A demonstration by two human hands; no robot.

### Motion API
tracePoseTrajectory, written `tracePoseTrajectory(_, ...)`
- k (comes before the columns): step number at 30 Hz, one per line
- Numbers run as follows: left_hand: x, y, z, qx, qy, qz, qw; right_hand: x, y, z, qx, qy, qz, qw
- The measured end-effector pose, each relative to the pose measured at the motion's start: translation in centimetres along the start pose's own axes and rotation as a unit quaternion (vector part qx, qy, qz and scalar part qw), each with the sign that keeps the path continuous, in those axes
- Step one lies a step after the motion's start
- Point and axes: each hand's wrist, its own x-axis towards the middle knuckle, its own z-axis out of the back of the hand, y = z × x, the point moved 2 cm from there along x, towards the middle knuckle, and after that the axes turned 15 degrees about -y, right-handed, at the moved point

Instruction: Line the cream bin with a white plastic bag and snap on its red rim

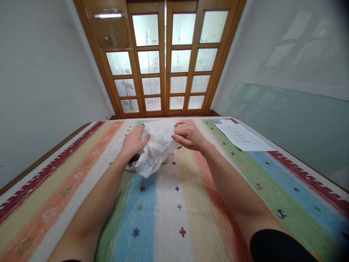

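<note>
A crumpled white plastic bag [156, 147] is spread between my two hands above the striped tablecloth. My left hand [134, 141] is at the bag's left side, thumb and fingers closed on the plastic. On the right, my right hand [188, 134] pinches the bag's edge with its fingers curled in. Something dark [134, 159] shows under the bag beside my left wrist; its kind is hidden by the plastic. A small reddish bit peeks out below my right fingertips, too small to name.
The bed-like flat surface carries a striped, patterned cloth [169, 225]. Printed paper sheets [242, 136] lie at the right. Wooden doors with frosted panes [166, 58] stand beyond the far edge. A pale green glass panel [286, 120] leans along the right wall.
</note>
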Motion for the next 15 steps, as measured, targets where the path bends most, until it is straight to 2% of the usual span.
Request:
tracePoseTrajectory(2,0.1,1.0,-0.9,-0.043,0.01,0.052,0.998,-0.1,-0.7,-0.4,-0.105,0.056,-0.038,0.992)
tracePoseTrajectory(4,0.2,1.8,-1.9,-0.097,0.009,0.103,0.99,-0.4,-1.6,-0.8,-0.189,0.117,-0.098,0.97)
tracePoseTrajectory(7,0.2,2.4,-3.3,-0.211,-0.011,0.162,0.964,-1.0,-2.8,-1.3,-0.249,0.18,-0.169,0.936)
tracePoseTrajectory(11,-0.3,1.7,-4.4,-0.339,-0.01,0.239,0.91,-1.4,-3.6,-1.9,-0.173,0.222,-0.236,0.93)
tracePoseTrajectory(15,-0.9,0.5,-4.7,-0.405,-0.002,0.319,0.857,-1.6,-4.3,-2.2,-0.112,0.233,-0.286,0.923)
